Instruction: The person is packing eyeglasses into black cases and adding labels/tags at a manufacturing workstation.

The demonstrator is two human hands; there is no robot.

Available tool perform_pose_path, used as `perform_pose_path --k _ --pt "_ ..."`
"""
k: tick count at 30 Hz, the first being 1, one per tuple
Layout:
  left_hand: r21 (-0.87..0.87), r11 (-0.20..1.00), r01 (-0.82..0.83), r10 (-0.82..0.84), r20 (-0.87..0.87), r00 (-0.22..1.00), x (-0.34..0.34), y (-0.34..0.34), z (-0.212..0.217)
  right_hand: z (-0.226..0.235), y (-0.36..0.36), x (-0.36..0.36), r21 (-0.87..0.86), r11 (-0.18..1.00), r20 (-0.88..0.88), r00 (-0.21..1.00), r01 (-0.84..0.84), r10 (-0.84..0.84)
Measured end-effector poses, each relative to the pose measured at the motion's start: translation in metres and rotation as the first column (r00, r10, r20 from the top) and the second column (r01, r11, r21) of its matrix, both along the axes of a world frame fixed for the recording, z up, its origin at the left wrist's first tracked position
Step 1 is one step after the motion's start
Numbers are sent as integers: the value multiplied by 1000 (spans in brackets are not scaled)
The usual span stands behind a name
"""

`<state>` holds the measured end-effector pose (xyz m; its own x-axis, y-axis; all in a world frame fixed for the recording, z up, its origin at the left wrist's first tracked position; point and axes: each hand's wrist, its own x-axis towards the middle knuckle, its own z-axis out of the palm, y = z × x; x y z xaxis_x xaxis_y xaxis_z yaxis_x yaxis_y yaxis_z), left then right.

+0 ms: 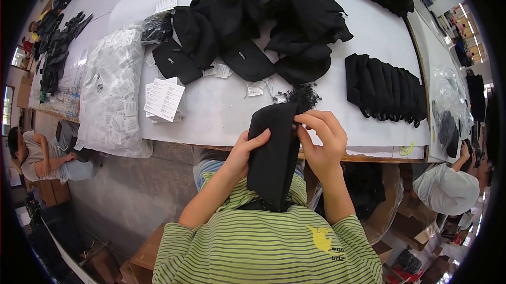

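A flat black cloth pouch (pixel 271 157) hangs upright in front of my body at the table's near edge. My left hand (pixel 243 152) is closed on its left side, the thumb lying across the front. With thumb and fingers pinched, my right hand (pixel 326 139) holds the pouch's upper right edge; whatever else is between those fingertips is too small to make out. Just beyond the pouch lies a small heap of black tag strings (pixel 304 96), with a white tag (pixel 255 89) beside it.
Black pouches are heaped (pixel 232 10) at the table's far middle, and a neat row of them (pixel 385 89) lies at right. A stack of white printed cards (pixel 164 99) and a clear bag of labels (pixel 113 89) are at left. Other people sit at both sides.
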<state>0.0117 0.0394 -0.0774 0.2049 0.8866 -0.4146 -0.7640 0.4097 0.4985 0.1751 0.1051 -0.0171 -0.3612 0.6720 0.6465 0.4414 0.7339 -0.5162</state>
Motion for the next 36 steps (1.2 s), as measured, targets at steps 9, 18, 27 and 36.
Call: perform_pose_path --k 9,18,27,36 --pt "-117 992 -44 41 -27 999 -1 1 13 -1 -18 -6 -352 936 -250 965 -13 -81" --pt "-120 986 -119 113 -58 992 -8 7 9 10 -35 -10 -604 784 -191 981 -145 34" --pt "-72 978 196 -208 -220 953 -13 6 4 6 -24 -5 -533 836 -197 980 -132 28" --pt "-93 982 -164 142 -206 968 -38 17 -18 7 -57 -14 -708 634 -166 946 -311 279"
